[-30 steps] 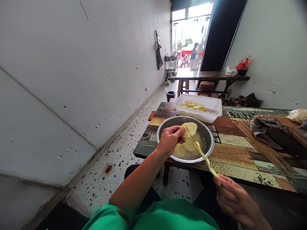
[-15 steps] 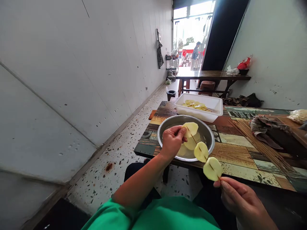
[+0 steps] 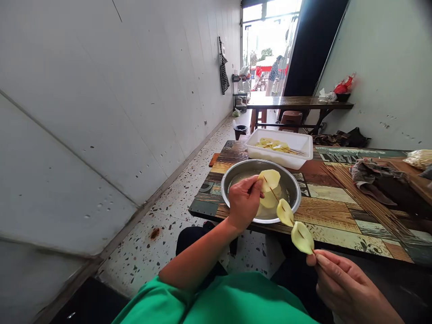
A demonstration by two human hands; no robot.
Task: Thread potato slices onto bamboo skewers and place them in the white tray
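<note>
The left hand (image 3: 245, 202) is closed in a pinch, thumb against fingers, on the edge of a thin, pale yellow far slice (image 3: 271, 181) with a rounded, faceted outline. A thin brown wooden skewer (image 3: 274, 195) runs from that slice down toward the right hand (image 3: 346, 276), whose thumb and forefinger are pinched together at the skewer's near end. Between the two hands the skewer also carries a pale yellow, curled middle slice (image 3: 285, 213) and, just beyond the right hand's fingertips, a pale yellow, curled near slice (image 3: 303, 238). Below and around the left hand is a round, silver metal bowl (image 3: 245, 169) with more pale yellow slices (image 3: 268, 201) inside. Beyond the left hand, just past the bowl, stands a white, rectangular plastic tub (image 3: 275, 158) holding yellow slices on sticks (image 3: 275, 145). Ahead of the right hand and farther to its right, a spread of long, thin brown sticks (image 3: 366, 198) lies on the multicoloured, wood-patterned bench (image 3: 330, 212), with a crumpled grey-brown cloth (image 3: 370, 174) beside them.
</note>
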